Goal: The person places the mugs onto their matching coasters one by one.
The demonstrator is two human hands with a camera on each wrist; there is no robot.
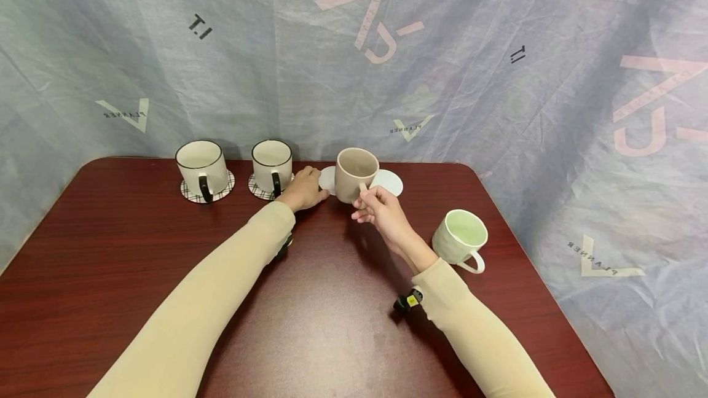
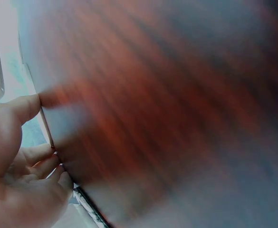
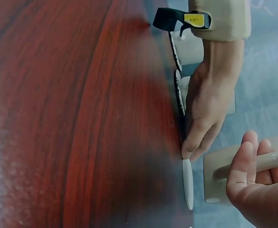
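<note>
My right hand [image 1: 383,210] pinches the handle of a beige mug [image 1: 348,184] and holds it upright, above table level in the right wrist view. Behind the mug lies a round white coaster [image 1: 327,178], partly covered by it. My left hand [image 1: 304,190] rests low on the table at this coaster's left side. Its thumb and fingers [image 2: 43,154] are set apart around the coaster's edge. In the right wrist view, left fingertips meet the end of the thin white coaster [image 3: 188,185]. A second white coaster [image 1: 389,182] shows right of the mug.
Two white mugs with black rims and handles, one at left [image 1: 200,167] and one beside my left hand [image 1: 271,161], stand on patterned coasters [image 1: 228,188]. A pale green mug [image 1: 456,238] stands near my right forearm. A grey printed cloth [image 1: 332,78] hangs behind the dark red table [image 1: 138,250].
</note>
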